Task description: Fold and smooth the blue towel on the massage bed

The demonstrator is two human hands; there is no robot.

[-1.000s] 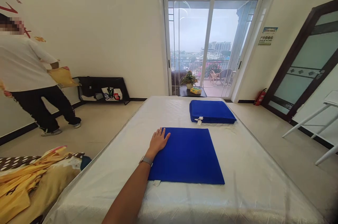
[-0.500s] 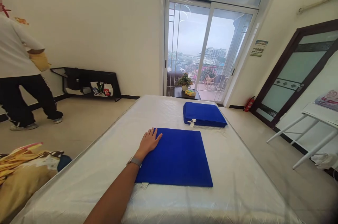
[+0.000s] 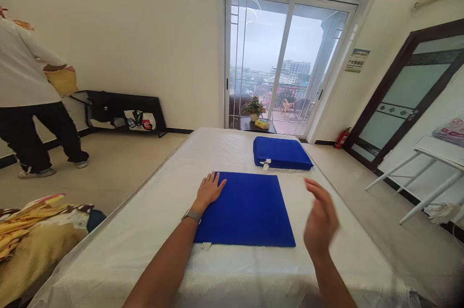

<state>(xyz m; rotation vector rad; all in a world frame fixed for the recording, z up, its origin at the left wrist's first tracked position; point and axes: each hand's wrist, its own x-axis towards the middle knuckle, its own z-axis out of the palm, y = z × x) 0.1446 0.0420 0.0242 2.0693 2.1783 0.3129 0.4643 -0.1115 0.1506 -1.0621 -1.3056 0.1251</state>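
A flat folded blue cloth (image 3: 248,209) lies in the middle of a white mattress (image 3: 232,264). My left hand (image 3: 209,190) rests flat on the cloth's left far corner, fingers spread, a watch on the wrist. Just right of the cloth, my right hand (image 3: 321,218) hovers above the mattress with its fingers stretched out and nothing in it. A second, thicker folded blue cloth (image 3: 282,153) sits farther back on the mattress.
Another person (image 3: 27,100) in a white top stands at the far left holding something yellow. Patterned bedding (image 3: 34,233) is heaped at the lower left. A low black shelf (image 3: 123,112) lines the wall. At the right stands a white table (image 3: 431,163); glass balcony doors (image 3: 282,61) lie ahead.
My right hand has come into view beside the flat blue cloth. My left hand stays on the cloth. The person at the left has shifted slightly.
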